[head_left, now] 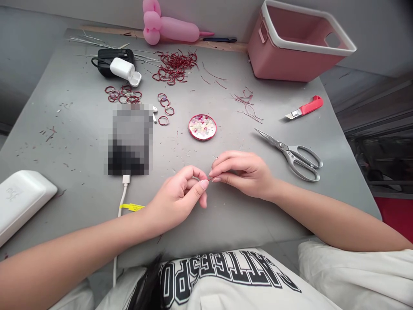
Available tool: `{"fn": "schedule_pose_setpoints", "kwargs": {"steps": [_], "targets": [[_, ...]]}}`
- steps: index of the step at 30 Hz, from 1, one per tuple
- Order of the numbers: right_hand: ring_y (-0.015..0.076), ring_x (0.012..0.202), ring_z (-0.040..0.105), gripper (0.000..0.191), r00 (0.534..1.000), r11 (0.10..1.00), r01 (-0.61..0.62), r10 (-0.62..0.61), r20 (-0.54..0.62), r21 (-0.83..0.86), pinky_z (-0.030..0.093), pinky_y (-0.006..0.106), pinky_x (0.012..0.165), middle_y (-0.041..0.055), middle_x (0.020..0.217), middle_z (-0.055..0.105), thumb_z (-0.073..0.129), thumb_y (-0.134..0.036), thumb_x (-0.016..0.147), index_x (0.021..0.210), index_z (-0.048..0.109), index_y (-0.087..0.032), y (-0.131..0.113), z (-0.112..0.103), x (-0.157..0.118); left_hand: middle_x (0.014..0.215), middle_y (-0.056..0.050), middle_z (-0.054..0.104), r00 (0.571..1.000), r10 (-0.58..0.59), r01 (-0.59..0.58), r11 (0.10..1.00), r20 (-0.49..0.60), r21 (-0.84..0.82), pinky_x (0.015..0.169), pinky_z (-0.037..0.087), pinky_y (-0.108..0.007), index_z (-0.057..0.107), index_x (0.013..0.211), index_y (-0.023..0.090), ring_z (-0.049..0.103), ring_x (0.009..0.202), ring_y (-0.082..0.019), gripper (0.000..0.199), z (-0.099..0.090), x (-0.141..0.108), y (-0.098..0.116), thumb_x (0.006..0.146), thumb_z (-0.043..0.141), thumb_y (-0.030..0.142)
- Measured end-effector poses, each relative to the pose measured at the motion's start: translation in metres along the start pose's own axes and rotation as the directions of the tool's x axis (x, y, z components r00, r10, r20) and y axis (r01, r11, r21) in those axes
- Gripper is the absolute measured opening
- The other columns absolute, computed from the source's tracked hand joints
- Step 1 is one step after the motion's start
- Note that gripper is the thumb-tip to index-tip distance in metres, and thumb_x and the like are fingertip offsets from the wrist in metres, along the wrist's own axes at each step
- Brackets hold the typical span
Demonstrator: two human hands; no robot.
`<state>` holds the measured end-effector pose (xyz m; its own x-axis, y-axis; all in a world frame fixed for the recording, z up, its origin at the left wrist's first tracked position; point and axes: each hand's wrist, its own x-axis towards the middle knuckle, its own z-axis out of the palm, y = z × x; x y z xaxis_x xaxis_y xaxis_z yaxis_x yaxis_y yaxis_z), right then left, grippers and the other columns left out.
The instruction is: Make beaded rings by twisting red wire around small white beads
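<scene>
My left hand and my right hand meet above the near middle of the table, each in a pinch. Between their fingertips shows a short bit of thin dark red cord; the rest of it is hidden by the fingers. Just beyond the hands lies a round red-rimmed dish of small white, pink and clear beads. Small dark red cord rings, some carrying a bead, lie farther left. A heap of similar red pieces sits at the back, with loose red strands right of it.
Grey scissors and a red-handled utility knife lie right. A pink bin and a pink balloon stand behind. Left are a blurred device with its cable, an open white earbud case and a white box.
</scene>
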<state>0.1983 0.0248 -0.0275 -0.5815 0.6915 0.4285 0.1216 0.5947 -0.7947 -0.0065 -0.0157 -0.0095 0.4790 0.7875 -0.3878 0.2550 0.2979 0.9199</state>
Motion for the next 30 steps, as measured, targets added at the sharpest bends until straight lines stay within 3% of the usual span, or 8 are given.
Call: {"fn": "schedule_pose_setpoints", "kwargs": {"steps": [13,30], "targets": [[0.0112,0.073,0.063,0.010,0.999,0.996,0.048,-0.046,0.018,-0.076,0.053,0.022,0.065,0.0065,0.082,0.065,0.060,-0.009,0.087,0.090,0.067,-0.015,-0.0007,0.0015,-0.0013,0.060,0.006,0.060,1.000,0.021,-0.021,1.000,-0.006,-0.006,0.051,0.032,-0.024,0.046,0.094,0.021,0.038,0.049,-0.010,0.013,0.0006,-0.0002,-0.0006,0.096,0.043,0.034],[0.0108,0.070,0.062,0.005,1.000,1.000,0.007,-0.007,0.008,0.000,0.053,0.023,0.062,0.0047,0.080,0.065,0.064,-0.012,0.086,0.088,0.067,-0.016,0.0010,0.0044,-0.0013,0.060,0.005,0.060,1.000,0.024,-0.024,0.999,0.003,-0.033,0.055,0.033,-0.025,0.046,0.093,0.022,0.045,0.054,-0.011,0.013,0.0012,-0.0010,-0.0011,0.096,0.043,0.034]]}}
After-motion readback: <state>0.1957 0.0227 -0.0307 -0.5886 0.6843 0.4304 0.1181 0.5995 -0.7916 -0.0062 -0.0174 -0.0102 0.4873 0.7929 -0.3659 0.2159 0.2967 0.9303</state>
